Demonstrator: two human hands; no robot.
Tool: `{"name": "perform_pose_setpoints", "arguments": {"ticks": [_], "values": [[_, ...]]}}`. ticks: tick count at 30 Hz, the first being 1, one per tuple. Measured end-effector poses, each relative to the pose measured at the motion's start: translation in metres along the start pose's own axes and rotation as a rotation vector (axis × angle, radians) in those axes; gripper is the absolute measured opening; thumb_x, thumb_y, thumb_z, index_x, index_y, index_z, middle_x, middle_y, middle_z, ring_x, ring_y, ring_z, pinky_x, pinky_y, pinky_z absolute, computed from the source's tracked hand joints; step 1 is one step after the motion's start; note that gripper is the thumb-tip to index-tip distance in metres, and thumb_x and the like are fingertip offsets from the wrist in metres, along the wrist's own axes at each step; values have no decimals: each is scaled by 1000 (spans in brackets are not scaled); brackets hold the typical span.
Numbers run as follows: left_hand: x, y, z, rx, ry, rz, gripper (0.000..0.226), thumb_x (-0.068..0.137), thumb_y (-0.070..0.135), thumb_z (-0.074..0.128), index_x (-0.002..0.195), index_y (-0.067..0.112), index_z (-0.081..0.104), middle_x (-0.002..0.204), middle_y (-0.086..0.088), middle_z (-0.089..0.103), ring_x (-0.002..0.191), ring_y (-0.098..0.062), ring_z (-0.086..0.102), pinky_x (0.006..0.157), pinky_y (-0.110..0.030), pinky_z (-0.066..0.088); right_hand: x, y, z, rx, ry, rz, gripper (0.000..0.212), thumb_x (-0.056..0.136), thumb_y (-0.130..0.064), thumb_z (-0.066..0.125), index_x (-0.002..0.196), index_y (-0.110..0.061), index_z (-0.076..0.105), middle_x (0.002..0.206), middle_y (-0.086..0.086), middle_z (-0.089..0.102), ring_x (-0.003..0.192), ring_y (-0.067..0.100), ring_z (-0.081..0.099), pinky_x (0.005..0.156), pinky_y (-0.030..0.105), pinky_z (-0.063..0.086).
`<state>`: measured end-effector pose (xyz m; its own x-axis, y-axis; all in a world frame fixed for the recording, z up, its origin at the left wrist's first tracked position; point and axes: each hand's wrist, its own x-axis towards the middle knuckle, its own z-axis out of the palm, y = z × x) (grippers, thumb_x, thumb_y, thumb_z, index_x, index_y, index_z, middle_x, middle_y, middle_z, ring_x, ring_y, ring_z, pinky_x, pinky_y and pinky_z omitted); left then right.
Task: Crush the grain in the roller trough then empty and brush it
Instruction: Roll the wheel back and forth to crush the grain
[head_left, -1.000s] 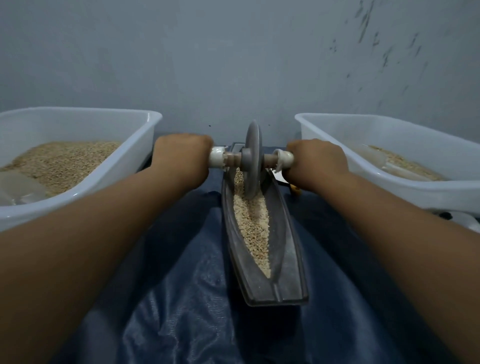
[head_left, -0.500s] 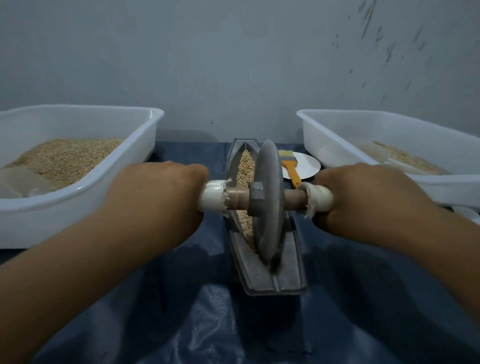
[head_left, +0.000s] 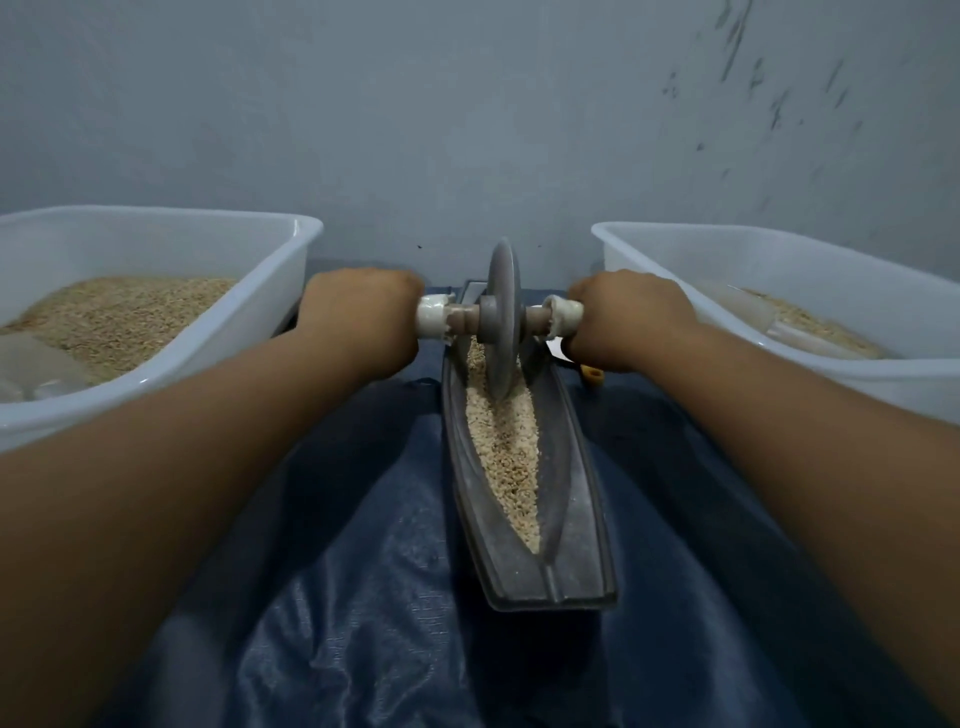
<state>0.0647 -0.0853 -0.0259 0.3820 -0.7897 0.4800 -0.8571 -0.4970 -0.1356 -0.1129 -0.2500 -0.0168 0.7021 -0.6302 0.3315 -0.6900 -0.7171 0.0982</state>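
Where pale grain lies, trough looks dusty.

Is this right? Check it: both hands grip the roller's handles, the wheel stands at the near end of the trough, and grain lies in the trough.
Not quite. The head view shows the wheel at the far end of the trough, by the wall. The rest holds: the left hand and right hand grip the handles, and grain lies in the trough.

Brush mostly behind right wrist.

roller wheel | near end → far end of trough | brush now hidden
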Motion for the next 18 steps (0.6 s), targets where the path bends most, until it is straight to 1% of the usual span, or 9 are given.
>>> {"name": "perform_pose_setpoints", "arguments": {"ticks": [3, 7, 9, 11, 13, 15, 17, 18], "values": [[-17, 3, -4, 5, 13, 18, 24, 78, 23, 63, 77, 28, 40, 60, 7, 37, 59, -19, 44, 59, -31, 38, -17, -1, -4, -4, -5, -14, 14, 64, -36, 63, 71, -29, 53, 66, -10, 55, 57, 13, 48, 48, 23, 25], [-46, 8, -20, -22, 26, 71, 21, 80, 27, 64, 81, 28, 43, 66, 8, 42, 64, -20, 51, 62, -31, 44, -55, -4, -17, -13, -32, -23, 9, 72, -33, 59, 74, -28, 52, 70, -9, 55, 62, 13, 51, 50, 25, 31], [-63, 9, -29, 5, 62, 101, 23, 80, 27, 63, 80, 27, 39, 63, 8, 36, 61, -19, 47, 58, -30, 39, -73, -6, -27, -8, -74, -30, 10, 75, -31, 59, 72, -26, 51, 67, -9, 55, 60, 9, 49, 49, 24, 31], [-82, 9, -40, 22, 113, 148, 30, 76, 28, 67, 77, 28, 37, 58, 9, 30, 55, -17, 41, 53, -28, 31, -91, -7, -38, 3, -112, -29, 14, 74, -32, 61, 69, -25, 51, 67, -7, 56, 61, 10, 52, 48, 24, 31], [-95, 6, -48, 0, 157, 209, 35, 66, 32, 74, 74, 27, 40, 55, 9, 35, 49, -16, 41, 49, -25, 27, -105, -6, -47, -23, -106, -38, 16, 73, -34, 62, 68, -26, 49, 65, -7, 57, 60, 10, 53, 47, 24, 30], [-101, 2, -54, -5, 96, 221, 38, 61, 46, 74, 77, 30, 43, 58, 8, 42, 51, -15, 45, 48, -24, 28, -112, -5, -52, -64, -57, -59, 19, 72, -37, 62, 67, -27, 47, 63, -8, 55, 58, 10, 51, 46, 24, 28], [-97, 2, -55, 24, -9, 173, 40, 65, 58, 68, 76, 34, 38, 60, 10, 43, 55, -10, 45, 49, -24, 28, -107, -7, -51, -78, -38, -58, 20, 72, -38, 61, 66, -28, 46, 63, -8, 54, 57, 9, 50, 46, 24, 27], [-92, 2, -53, 32, -38, 143, 39, 69, 58, 65, 72, 33, 35, 61, 11, 44, 56, -8, 45, 51, -24, 31, -102, -8, -48, -74, -46, -51, 19, 73, -37, 60, 65, -27, 46, 63, -8, 54, 57, 9, 49, 46, 24, 28]]}}
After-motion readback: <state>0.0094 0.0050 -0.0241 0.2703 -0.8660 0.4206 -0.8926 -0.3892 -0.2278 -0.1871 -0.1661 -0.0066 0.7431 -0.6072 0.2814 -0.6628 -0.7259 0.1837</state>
